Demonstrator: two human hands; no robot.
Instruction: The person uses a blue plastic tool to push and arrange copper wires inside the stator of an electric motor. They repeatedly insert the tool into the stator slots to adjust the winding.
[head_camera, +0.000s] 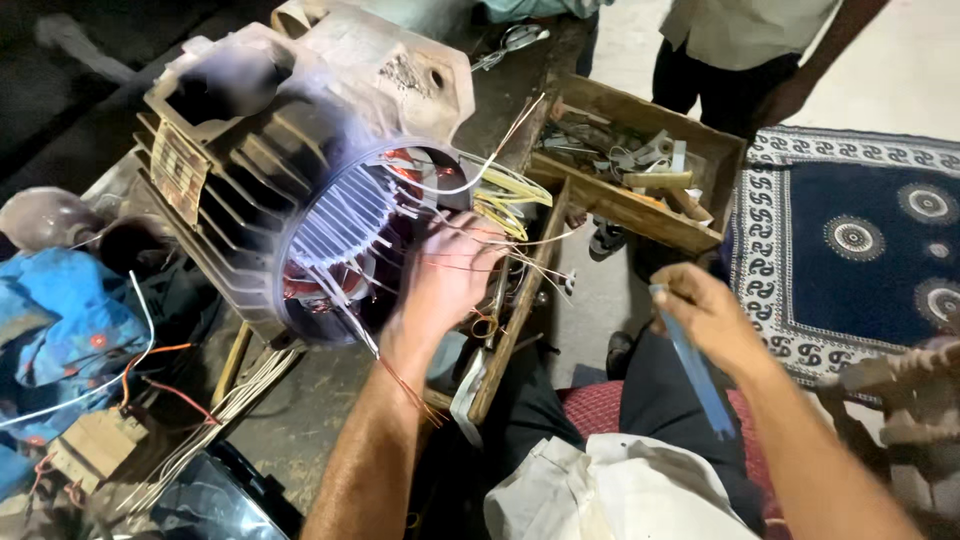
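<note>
A large finned grey motor housing (225, 150) lies on its side on the workbench, its open end toward me. Copper windings, white insulation strips (345, 215) and loose wires with yellow sleeves (510, 195) show in the stator opening. My left hand (445, 275) reaches into the lower right of that opening, fingers on the windings and wires. My right hand (705, 315) is off to the right above my lap, pinching a long blue strip (700, 375) that hangs down from it.
A wooden tray (690, 225) with tools and scraps sits behind to the right. Blue cloth (60, 325) and loose wires lie at left. A patterned dark blue rug (850, 240) covers the floor at right. Another person (740, 50) stands at the top.
</note>
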